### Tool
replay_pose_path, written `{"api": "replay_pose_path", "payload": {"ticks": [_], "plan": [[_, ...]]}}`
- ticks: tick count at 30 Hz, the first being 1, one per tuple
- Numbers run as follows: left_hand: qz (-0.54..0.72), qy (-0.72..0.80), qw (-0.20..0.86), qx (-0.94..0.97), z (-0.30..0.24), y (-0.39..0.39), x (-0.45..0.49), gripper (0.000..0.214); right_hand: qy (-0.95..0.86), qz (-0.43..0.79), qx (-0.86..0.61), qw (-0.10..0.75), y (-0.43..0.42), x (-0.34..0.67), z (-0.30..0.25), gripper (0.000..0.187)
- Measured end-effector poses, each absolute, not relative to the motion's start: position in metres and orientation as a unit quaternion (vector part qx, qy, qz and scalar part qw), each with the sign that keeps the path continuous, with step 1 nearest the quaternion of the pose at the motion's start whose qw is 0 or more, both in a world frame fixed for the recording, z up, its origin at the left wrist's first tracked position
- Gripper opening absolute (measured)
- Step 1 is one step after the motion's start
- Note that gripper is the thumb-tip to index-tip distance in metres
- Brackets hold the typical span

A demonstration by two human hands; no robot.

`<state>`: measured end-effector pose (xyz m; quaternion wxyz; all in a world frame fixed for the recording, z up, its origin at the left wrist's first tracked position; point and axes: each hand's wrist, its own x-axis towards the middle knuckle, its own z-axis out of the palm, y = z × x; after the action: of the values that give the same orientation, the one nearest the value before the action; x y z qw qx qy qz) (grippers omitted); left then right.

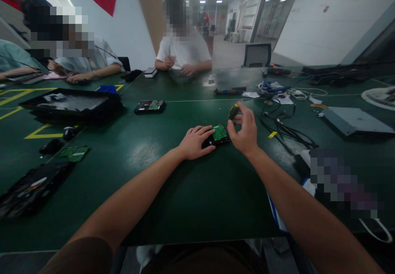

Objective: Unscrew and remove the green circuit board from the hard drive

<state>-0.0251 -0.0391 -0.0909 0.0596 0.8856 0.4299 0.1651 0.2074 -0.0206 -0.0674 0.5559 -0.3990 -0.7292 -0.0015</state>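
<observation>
A hard drive [219, 133] with a green circuit board and black casing lies on the table in front of me. My left hand [196, 142] grips it from the left, fingers across its top and thumb along the near edge, hiding its left part. Closed around the green and yellow handle of a screwdriver [233, 112] is my right hand [243, 131], just beside the drive's right end. The screwdriver stands tilted, and its tip is hard to make out near the drive's edge.
Another hard drive [149, 106] lies farther left, beyond it a black tray [70, 103]. Loose black cables [286, 130] and a grey metal box [358, 119] are to the right. At lower left are a black casing [33, 187] and a green circuit board [75, 153]. People sit across the table.
</observation>
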Motion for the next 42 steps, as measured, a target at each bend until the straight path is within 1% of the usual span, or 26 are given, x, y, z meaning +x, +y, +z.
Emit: {"api": "replay_pose_path", "payload": {"ticks": [6,12,16,21,30,34,42], "plan": [[0.163,0.428,0.058,0.887,-0.0907,-0.0378,-0.0263,0.076,-0.723,-0.02,-0.417,0.55,-0.0196,0.208,-0.0681,0.074],[0.168,0.431,0.06,0.885,-0.0907,-0.0382,-0.026,0.075,-0.728,-0.004,-0.407,0.551,-0.0199,0.2075,-0.0674,0.072],[0.168,0.428,0.065,0.885,-0.0907,-0.038,-0.026,0.076,-0.719,0.002,-0.412,0.56,-0.019,0.2078,-0.0684,0.075],[0.167,0.431,0.066,0.884,-0.0909,-0.0378,-0.0258,0.076,-0.727,0.003,-0.404,0.555,-0.0204,0.2071,-0.0672,0.07],[0.164,0.431,0.069,0.885,-0.09,-0.0386,-0.0257,0.077,-0.725,0.002,-0.42,0.546,-0.0215,0.2079,-0.0661,0.067],[0.165,0.432,0.07,0.884,-0.0898,-0.0383,-0.0258,0.076,-0.733,0.003,-0.42,0.536,-0.022,0.2074,-0.0661,0.068],[0.163,0.434,0.074,0.883,-0.0885,-0.039,-0.0259,0.076,-0.722,0.012,-0.42,0.549,-0.0206,0.2087,-0.0677,0.066]]}}
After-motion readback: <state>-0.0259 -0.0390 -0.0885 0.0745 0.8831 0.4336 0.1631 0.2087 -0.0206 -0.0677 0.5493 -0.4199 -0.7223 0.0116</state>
